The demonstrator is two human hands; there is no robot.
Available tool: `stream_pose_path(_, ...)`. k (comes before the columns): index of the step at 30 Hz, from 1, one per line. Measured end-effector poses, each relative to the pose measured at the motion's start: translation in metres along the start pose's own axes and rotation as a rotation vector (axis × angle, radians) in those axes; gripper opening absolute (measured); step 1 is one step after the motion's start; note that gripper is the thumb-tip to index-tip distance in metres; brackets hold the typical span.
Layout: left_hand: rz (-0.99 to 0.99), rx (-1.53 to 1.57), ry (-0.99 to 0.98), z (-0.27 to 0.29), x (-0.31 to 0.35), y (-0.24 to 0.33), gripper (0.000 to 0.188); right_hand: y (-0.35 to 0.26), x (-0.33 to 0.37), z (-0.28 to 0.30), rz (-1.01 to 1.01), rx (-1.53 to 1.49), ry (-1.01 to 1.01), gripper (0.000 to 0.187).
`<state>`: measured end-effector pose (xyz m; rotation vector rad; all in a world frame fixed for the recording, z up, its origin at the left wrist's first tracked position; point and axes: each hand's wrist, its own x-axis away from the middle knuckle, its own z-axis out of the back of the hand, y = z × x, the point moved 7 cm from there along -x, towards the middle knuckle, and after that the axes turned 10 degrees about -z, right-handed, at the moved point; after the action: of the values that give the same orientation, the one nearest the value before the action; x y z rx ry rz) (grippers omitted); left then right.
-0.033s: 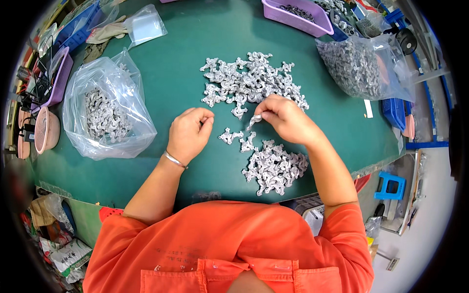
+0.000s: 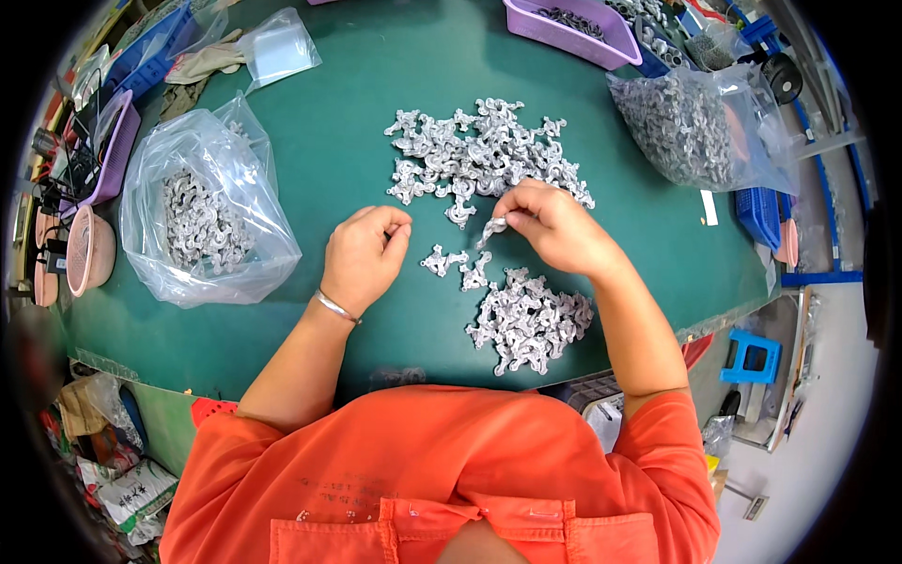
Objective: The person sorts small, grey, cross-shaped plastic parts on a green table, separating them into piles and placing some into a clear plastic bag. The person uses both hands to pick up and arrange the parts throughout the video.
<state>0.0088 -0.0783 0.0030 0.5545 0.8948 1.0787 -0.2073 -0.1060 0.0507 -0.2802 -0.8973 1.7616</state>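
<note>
My right hand (image 2: 550, 224) pinches one small grey metal casting (image 2: 490, 230) between thumb and fingers, just in front of the far pile of castings (image 2: 479, 150). These are three-armed pieces with curved edges. To the left, my left hand (image 2: 366, 249) is closed above the table, thumb against the curled fingers; whatever it may hold is hidden. Between the hands and nearer to me lie two loose castings, a left one (image 2: 442, 261) and a right one (image 2: 474, 273). A second, smaller pile of castings (image 2: 528, 321) lies below my right hand, close to my body.
Covering the bench is a green top (image 2: 357, 132). An open clear bag of castings (image 2: 207, 221) stands at left, and another filled bag (image 2: 681, 132) lies at far right. A purple bin (image 2: 573, 38) sits at the back, a pink basket (image 2: 91, 249) at the left edge.
</note>
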Motion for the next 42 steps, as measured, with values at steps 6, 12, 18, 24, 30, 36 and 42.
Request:
stream_pose_path(6,0.052,0.013,0.009,-0.001,0.001,0.000,0.005,0.009,0.013,0.011,-0.027,0.178,0.258,0.016)
stream_pose_path(12,0.006,0.004,-0.005,-0.001,0.000,-0.001,0.009,0.021,0.029,0.011,-0.065,0.167,0.354,0.015)
stream_pose_path(18,0.020,0.003,-0.011,0.000,0.000,-0.001,0.009,0.007,0.032,-0.018,-0.196,0.303,0.286,0.034)
stream_pose_path(24,0.028,0.030,-0.007,-0.003,0.000,-0.002,0.009,0.033,0.041,0.000,-0.289,0.152,0.291,0.031)
stream_pose_path(30,0.058,0.067,-0.005,-0.003,0.001,-0.004,0.009,0.057,0.066,0.029,-0.255,-0.034,0.550,0.017)
stream_pose_path(36,0.049,0.043,-0.019,-0.004,0.001,-0.006,0.008,0.082,0.079,0.040,-0.362,-0.090,0.611,0.012)
stream_pose_path(42,0.078,0.017,-0.027,-0.001,-0.001,-0.004,0.008,0.069,0.067,0.019,-0.244,-0.032,0.621,0.013)
